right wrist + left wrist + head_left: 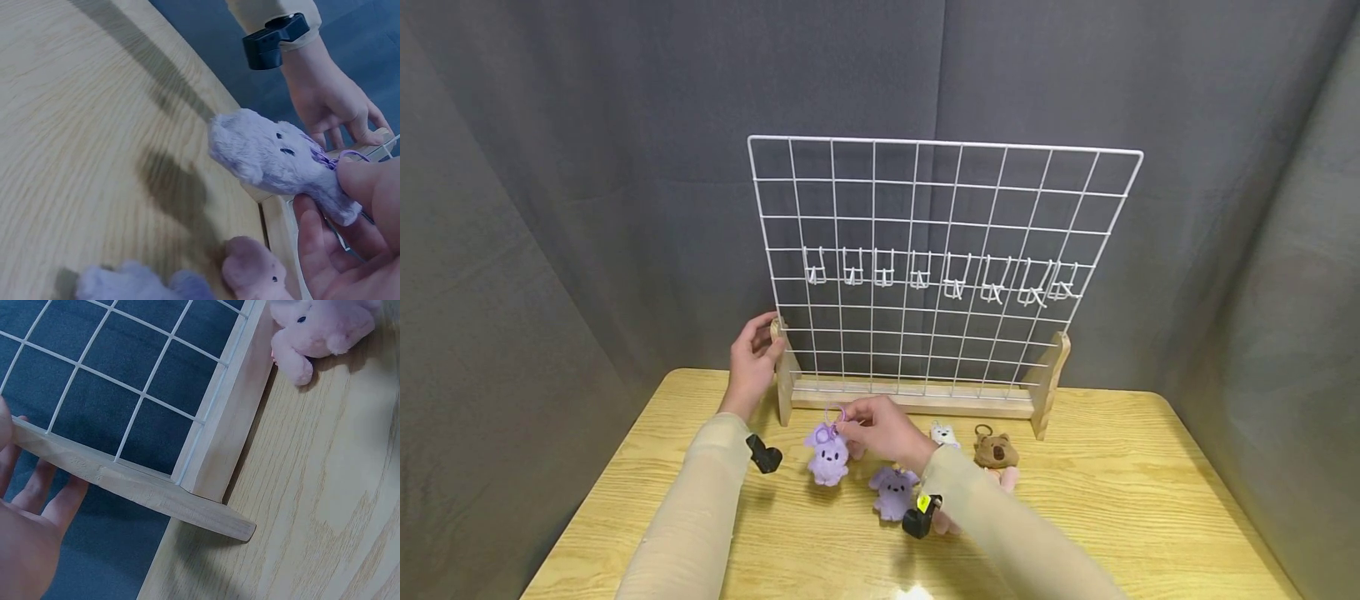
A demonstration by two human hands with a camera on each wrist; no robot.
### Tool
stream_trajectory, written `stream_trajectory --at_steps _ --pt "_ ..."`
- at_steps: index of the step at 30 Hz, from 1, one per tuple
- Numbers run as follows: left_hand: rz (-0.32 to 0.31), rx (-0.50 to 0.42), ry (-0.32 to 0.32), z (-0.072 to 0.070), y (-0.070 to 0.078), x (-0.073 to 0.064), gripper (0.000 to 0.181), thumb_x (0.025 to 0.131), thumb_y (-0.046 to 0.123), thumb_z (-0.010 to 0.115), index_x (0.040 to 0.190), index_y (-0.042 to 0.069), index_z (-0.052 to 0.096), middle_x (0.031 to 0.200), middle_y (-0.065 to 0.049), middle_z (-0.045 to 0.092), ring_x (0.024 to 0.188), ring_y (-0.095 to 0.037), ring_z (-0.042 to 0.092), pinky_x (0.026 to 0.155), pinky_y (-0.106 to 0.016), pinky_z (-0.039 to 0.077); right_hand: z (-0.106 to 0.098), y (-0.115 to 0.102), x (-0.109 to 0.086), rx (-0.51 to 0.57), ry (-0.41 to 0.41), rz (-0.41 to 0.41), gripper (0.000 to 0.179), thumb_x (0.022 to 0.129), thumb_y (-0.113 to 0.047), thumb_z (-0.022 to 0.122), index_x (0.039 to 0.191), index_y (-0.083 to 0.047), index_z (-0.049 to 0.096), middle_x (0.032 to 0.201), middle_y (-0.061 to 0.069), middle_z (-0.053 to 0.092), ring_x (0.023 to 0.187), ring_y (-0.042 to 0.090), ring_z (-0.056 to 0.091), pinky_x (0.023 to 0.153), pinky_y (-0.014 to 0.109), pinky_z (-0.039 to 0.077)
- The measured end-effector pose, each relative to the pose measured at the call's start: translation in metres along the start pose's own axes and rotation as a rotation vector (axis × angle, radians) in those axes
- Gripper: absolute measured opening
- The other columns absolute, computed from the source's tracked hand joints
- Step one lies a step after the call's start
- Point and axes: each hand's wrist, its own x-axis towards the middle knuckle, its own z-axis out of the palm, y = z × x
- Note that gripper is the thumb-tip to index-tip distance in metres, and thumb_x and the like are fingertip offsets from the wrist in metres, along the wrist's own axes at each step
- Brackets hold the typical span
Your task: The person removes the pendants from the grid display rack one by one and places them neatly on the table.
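Note:
My left hand point(751, 371) grips the left wooden upright point(785, 375) of a stand, thumb in front and fingers behind it. The stand carries a white wire grid point(895, 200) with a row of white hooks point(883, 275). Below the grid, my right hand point(883, 429) pinches a light purple plush keychain point(829, 464) near its purple ring and ear. In the right wrist view this purple plush point(269, 150) hangs above the table, its shadow below. A pink plush point(331, 328) lies beside the stand's base bar point(231, 419), partly hidden by my right hand in the head view.
Another purple plush point(893, 496) lies in front of my right hand. White point(943, 434) and brown point(996, 451) plush keychains sit to the right, with pink ones partly covered by my right sleeve point(992, 508). A grey curtain point(625, 208) hangs behind the wooden table point(1112, 500).

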Motion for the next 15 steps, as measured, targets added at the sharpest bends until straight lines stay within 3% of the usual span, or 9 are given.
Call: stream_trajectory --at_steps 4,7,9,15 --pt "0.018 0.000 0.011 0.000 -0.007 0.002 0.045 0.096 0.000 0.064 0.139 0.013 0.057 0.125 -0.019 0.065 0.104 -0.012 0.061 0.089 -0.017 0.050 0.003 0.004 -0.002 0.026 -0.028 0.006 0.010 0.097 -0.016 0.068 0.090 -0.011 0.074 0.086 0.002 0.072 0.087 0.041 0.068 0.070 0.044 0.058" --pt "0.037 -0.005 0.016 0.000 -0.008 0.003 0.044 0.095 0.000 0.065 0.136 0.014 0.058 0.122 -0.017 0.066 0.103 -0.010 0.061 0.089 -0.018 0.050 0.004 0.007 -0.003 0.029 -0.038 -0.007 0.011 0.097 -0.015 0.067 0.089 -0.010 0.073 0.087 0.001 0.071 0.087 0.045 0.068 0.071 0.049 0.058" --pt "0.044 -0.003 0.014 -0.001 -0.008 0.002 0.044 0.095 0.000 0.065 0.136 0.014 0.058 0.122 -0.017 0.066 0.103 -0.010 0.061 0.090 -0.018 0.050 0.005 0.009 -0.002 0.017 -0.037 -0.025 0.011 0.096 -0.015 0.068 0.088 -0.009 0.073 0.090 0.001 0.071 0.086 0.042 0.069 0.074 0.047 0.058" --pt "0.041 0.002 0.012 0.000 -0.007 0.001 0.044 0.095 0.000 0.065 0.137 0.013 0.058 0.123 -0.018 0.066 0.104 -0.011 0.061 0.090 -0.019 0.050 0.007 0.015 -0.003 -0.122 -0.039 -0.112 0.011 0.095 -0.015 0.070 0.086 -0.011 0.076 0.111 0.006 0.071 0.095 0.016 0.064 0.079 0.024 0.054"
